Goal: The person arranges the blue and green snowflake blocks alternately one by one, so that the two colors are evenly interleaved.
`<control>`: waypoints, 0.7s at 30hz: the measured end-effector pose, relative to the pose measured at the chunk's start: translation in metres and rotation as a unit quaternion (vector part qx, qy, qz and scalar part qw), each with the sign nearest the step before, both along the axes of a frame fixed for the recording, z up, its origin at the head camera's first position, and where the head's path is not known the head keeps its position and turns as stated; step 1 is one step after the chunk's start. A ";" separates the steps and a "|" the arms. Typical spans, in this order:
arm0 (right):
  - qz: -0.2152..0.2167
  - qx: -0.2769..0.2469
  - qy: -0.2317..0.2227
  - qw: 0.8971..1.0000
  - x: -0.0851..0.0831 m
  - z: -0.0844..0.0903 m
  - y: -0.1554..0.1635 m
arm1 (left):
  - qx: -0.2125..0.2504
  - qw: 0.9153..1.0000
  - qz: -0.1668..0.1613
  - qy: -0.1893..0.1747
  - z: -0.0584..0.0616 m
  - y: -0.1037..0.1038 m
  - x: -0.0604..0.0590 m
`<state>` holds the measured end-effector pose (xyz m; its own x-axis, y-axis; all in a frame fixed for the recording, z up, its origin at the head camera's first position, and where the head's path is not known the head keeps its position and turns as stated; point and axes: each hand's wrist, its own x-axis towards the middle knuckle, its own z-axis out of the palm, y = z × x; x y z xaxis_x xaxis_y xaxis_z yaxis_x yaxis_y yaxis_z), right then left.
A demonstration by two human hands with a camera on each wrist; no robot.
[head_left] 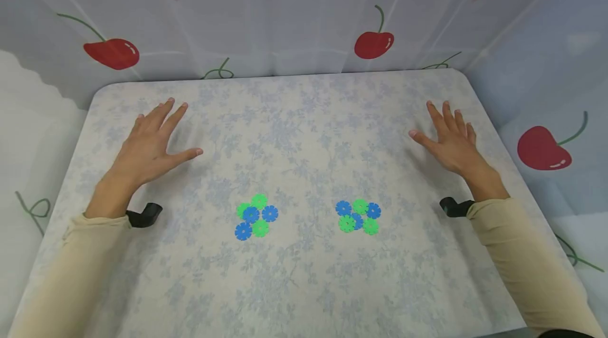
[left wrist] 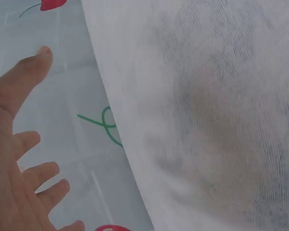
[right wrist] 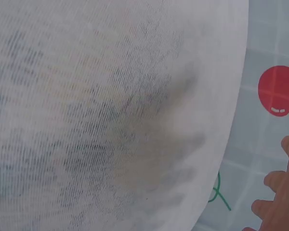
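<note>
Two small groups of notched, flower-shaped plastic discs lie on the table in the head view, several blue and green in each. The left group has some discs overlapping, and so does the right group. My left hand hovers over the table's left side, fingers spread and holding nothing. Over the right side is my right hand, also spread, with nothing in it. Both hands are apart from the discs, farther back and outward. Each wrist view shows only part of its own hand, with no discs.
A pale cloth with a blue floral pattern covers the table. Behind it hangs a curtain printed with cherries and flowers, continuing along the right side. A black wrist-camera piece sits under the left wrist, another black piece under the right.
</note>
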<state>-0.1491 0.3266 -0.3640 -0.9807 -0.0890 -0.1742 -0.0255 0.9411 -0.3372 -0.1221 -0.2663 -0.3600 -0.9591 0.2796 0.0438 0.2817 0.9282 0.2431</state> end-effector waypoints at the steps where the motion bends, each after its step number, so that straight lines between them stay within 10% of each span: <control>1: 0.000 -0.003 0.002 1.000 0.000 0.000 -0.002 | 0.007 1.000 -0.005 -0.002 0.000 0.002 0.001; 14: 0.021 -0.087 -0.014 0.996 0.004 0.011 -0.041 | 0.139 0.982 -0.045 -0.121 -0.008 0.032 0.032; 21: 0.060 -0.116 -0.017 0.991 0.009 0.018 -0.076 | 0.222 0.960 -0.126 -0.112 -0.023 0.056 0.050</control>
<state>-0.1396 0.2503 -0.3463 -0.9545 -0.2466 -0.1676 -0.1182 0.8291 -0.5465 -0.0716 -0.2099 -0.3832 -0.8630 0.5050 0.0126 0.3780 0.6290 0.6793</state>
